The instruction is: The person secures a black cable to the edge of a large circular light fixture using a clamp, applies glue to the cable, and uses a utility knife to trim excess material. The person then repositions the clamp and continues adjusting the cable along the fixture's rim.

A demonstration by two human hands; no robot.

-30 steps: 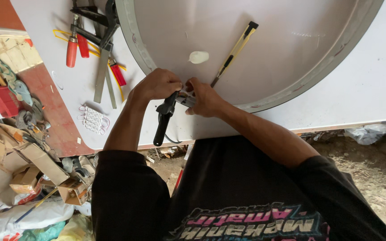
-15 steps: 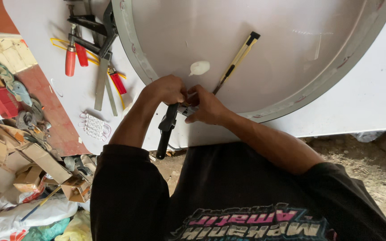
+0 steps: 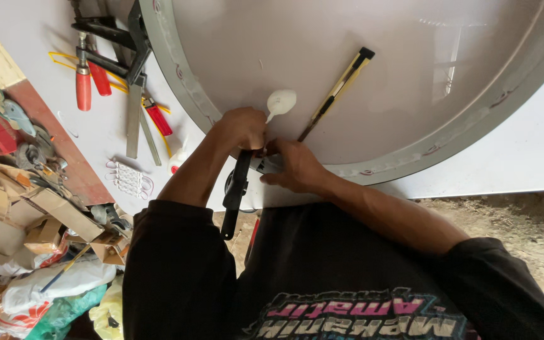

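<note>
Left hand (image 3: 242, 128): clenched around the top of a black clamp (image 3: 235, 189), whose long axis runs from the fist down toward the person's body. Right hand (image 3: 294, 167): just beside the left, fingers pinching the grey rim (image 3: 410, 157) of the large round panel; what they grip cannot be told. Both hands meet at the rim's near edge, the left nearer the clamp. White spoon (image 3: 280, 102) lies just beyond the left hand; black-and-yellow tool (image 3: 338, 91) slants away beyond the right. White counter (image 3: 524, 157) beneath.

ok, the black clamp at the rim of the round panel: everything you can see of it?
The black clamp is a slim dark bar, apparently metal or plastic, hanging down off the white table edge. Its top meets the grey rim of the round panel. The left hand grips its upper end; the right hand presses beside it. Its jaws are hidden.
</note>
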